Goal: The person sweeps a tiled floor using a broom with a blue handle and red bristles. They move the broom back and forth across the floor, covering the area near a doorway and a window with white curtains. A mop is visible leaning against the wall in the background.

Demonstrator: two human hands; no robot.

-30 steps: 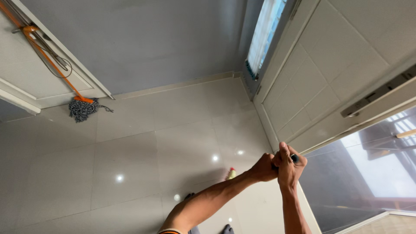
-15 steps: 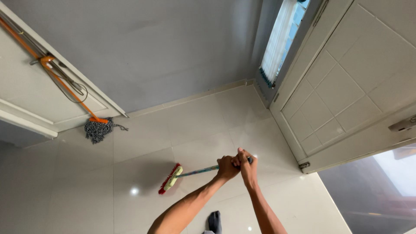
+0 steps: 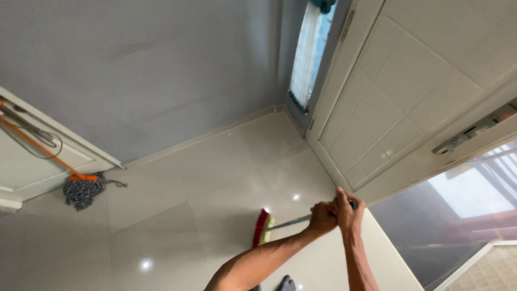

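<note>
Sweeping was the step in hand, as far as I could judge. Both hands were wrapped tight around the top end of a broom handle. The left hand gripped the handle a little lower down, and the right hand was clenched just beside it, closer to the dark tip of the handle. The two hands were touching each other.

From the hands, the handle ran out to the left and down toward the floor. At its far end sat the broom head, with red bristles and a pale yellow back. The bristles seemed to rest on the shiny tiles, to the left of the left hand and a bit lower.

Next, I think the sweep would need a steady pull or push with both hands kept tight, so the bristles stayed flat on the tiles.

Far off to the left of the hands, a mop with an orange pole leaned by a door. Just to the right of the hands stood a big white door. A foot in a dark sock showed below the arms.
</note>
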